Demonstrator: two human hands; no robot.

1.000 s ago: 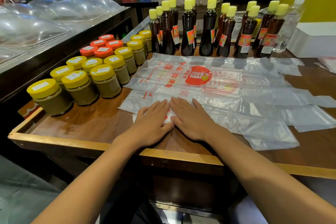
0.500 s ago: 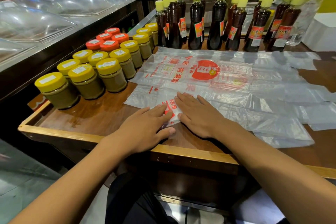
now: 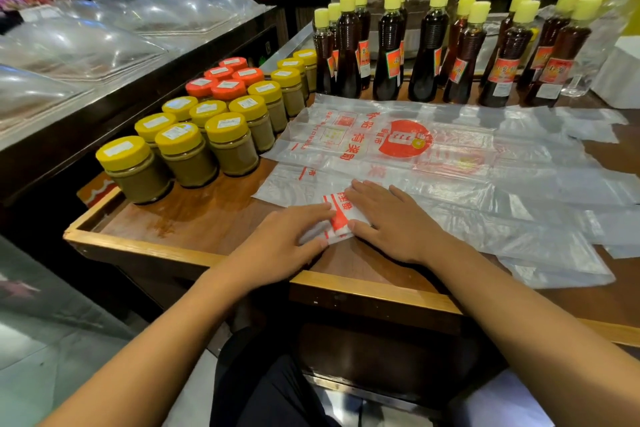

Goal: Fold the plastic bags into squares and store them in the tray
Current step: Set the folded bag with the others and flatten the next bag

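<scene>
A small folded plastic bag (image 3: 337,221) with red print lies near the front edge of the wooden tray (image 3: 166,246). My left hand (image 3: 280,243) presses flat on its left part. My right hand (image 3: 391,218) lies flat on its right part, fingers straight and pointing left. Behind them several unfolded clear plastic bags (image 3: 433,163) with red printing are spread flat across the tray and overlap one another.
Yellow-lidded jars (image 3: 187,146) and orange-lidded jars (image 3: 221,83) stand in rows at the tray's left. Dark bottles with yellow caps (image 3: 426,48) line the back. Clear dome covers (image 3: 86,48) sit on the counter to the left. A white box (image 3: 620,73) stands at far right.
My left hand slid back toward me and to the left, uncovering more of the folded bag's red print. The right hand stays pressed on the fold. The camera moved closer.
</scene>
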